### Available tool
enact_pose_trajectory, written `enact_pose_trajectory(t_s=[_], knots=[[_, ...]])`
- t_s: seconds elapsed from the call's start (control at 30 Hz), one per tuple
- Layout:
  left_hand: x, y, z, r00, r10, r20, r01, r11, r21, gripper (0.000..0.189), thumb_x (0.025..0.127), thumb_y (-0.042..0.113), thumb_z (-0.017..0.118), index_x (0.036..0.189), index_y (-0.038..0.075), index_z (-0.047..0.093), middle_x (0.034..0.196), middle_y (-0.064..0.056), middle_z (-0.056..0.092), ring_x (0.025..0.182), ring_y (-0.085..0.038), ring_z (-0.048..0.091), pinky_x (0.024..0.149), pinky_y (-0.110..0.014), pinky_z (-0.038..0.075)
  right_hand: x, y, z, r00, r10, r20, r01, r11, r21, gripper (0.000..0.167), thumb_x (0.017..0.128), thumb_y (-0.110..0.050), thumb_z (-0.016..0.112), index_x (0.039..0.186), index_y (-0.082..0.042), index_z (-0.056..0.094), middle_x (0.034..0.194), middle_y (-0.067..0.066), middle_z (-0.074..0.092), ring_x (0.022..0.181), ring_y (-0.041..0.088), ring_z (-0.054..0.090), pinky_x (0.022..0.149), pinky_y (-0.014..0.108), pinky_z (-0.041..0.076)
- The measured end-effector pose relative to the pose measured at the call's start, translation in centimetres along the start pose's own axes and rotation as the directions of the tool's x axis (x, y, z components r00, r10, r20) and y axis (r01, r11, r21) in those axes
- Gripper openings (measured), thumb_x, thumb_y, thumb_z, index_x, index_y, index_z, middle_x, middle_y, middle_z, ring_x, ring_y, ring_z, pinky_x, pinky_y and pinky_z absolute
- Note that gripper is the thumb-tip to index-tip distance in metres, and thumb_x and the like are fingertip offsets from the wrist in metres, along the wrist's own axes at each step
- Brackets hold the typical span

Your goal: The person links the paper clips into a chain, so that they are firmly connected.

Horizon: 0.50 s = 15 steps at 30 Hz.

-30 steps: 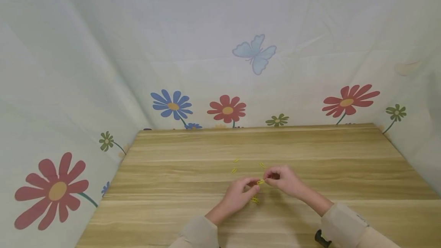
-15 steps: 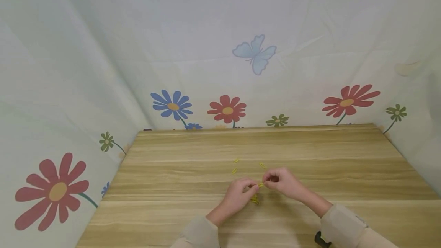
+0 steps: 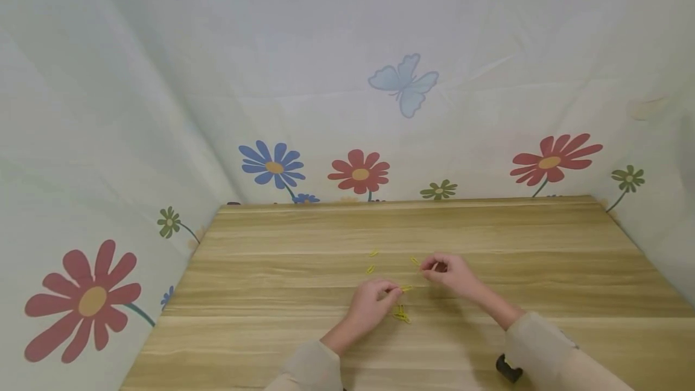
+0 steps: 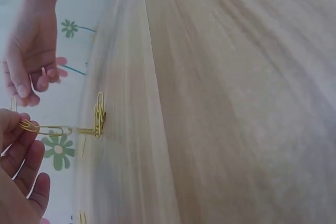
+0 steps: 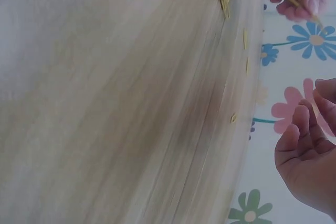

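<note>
In the head view, my left hand (image 3: 371,303) pinches the top of a chain of yellow paper clips (image 3: 400,317) between thumb and forefinger. One clip end sticks out past those fingertips. The left wrist view has the linked clips (image 4: 51,130) hanging from the fingers, the lower ones bunched on the wooden table. My right hand (image 3: 453,273) hovers to the right, apart from the chain. Its fingers are loosely bent, and nothing shows between them in the right wrist view. A loose yellow paper clip (image 3: 414,261) lies just beyond its fingertips.
Two more loose paper clips, one nearer (image 3: 370,269) and one farther (image 3: 374,253), lie on the table (image 3: 271,294) beyond my left hand. A black object (image 3: 508,368) is by the right sleeve. A flower-patterned curtain (image 3: 304,77) borders the table's back and sides.
My right hand has left the clip at the left fingertips and moved slightly right and away from me. The left hand still pinches the chain, shifted slightly left.
</note>
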<state>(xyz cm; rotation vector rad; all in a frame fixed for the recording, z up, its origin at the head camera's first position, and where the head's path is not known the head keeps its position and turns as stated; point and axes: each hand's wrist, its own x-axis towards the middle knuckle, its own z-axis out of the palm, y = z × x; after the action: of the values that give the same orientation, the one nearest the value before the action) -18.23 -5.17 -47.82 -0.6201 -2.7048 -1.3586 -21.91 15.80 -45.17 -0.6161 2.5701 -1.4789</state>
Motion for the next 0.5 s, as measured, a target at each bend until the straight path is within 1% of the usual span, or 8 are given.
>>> enact_pose_trajectory(t_s=[0.17, 0.3, 0.4, 0.5], knots=[[0.1, -0.2, -0.2, 1.000, 0.013, -0.026, -0.012, 0.999, 0.034, 0.023, 0.088, 0.028, 0.054, 0.089, 0.011, 0.069, 0.091, 0.000, 0.068, 0.090, -0.014, 0.061, 0.080, -0.027, 0.048, 1.1, 1.0, -0.2, 0.998, -0.010, -0.060, 0.004, 0.995, -0.099, 0.011, 0.081, -0.006, 0.061, 0.089, 0.001, 0.062, 0.089, 0.010, 0.062, 0.070, 0.011, 0.050, 0.058, 0.021, 0.044], [0.3, -0.5, -0.3, 0.999, 0.034, -0.040, -0.032, 0.998, 0.057, 0.022, 0.087, 0.027, 0.054, 0.088, 0.011, 0.069, 0.090, 0.000, 0.068, 0.088, -0.013, 0.062, 0.079, -0.027, 0.048, 2.1, 1.9, -0.1, 0.996, -0.026, -0.083, 0.010, 0.983, -0.182, 0.010, 0.079, -0.007, 0.063, 0.087, -0.001, 0.064, 0.089, 0.009, 0.061, 0.073, 0.014, 0.052, 0.061, 0.022, 0.043], [0.3, -0.7, -0.3, 0.998, 0.051, -0.048, -0.047, 0.996, 0.072, 0.021, 0.087, 0.026, 0.055, 0.088, 0.010, 0.069, 0.090, 0.000, 0.068, 0.087, -0.013, 0.062, 0.078, -0.026, 0.048, 2.8, 2.7, 0.1, 0.995, -0.034, -0.094, 0.014, 0.979, -0.205, 0.008, 0.078, -0.007, 0.063, 0.085, -0.002, 0.064, 0.087, 0.010, 0.060, 0.077, 0.018, 0.054, 0.064, 0.025, 0.045], [0.3, -0.9, -0.2, 0.996, 0.068, -0.053, -0.064, 0.994, 0.083, 0.020, 0.087, 0.024, 0.055, 0.089, 0.010, 0.069, 0.090, 0.000, 0.068, 0.087, -0.013, 0.062, 0.078, -0.026, 0.048, 3.3, 3.5, 0.3, 0.993, -0.063, -0.101, 0.040, 0.976, -0.215, 0.009, 0.077, -0.010, 0.064, 0.083, -0.003, 0.065, 0.083, 0.009, 0.059, 0.076, 0.019, 0.054, 0.065, 0.028, 0.046]])
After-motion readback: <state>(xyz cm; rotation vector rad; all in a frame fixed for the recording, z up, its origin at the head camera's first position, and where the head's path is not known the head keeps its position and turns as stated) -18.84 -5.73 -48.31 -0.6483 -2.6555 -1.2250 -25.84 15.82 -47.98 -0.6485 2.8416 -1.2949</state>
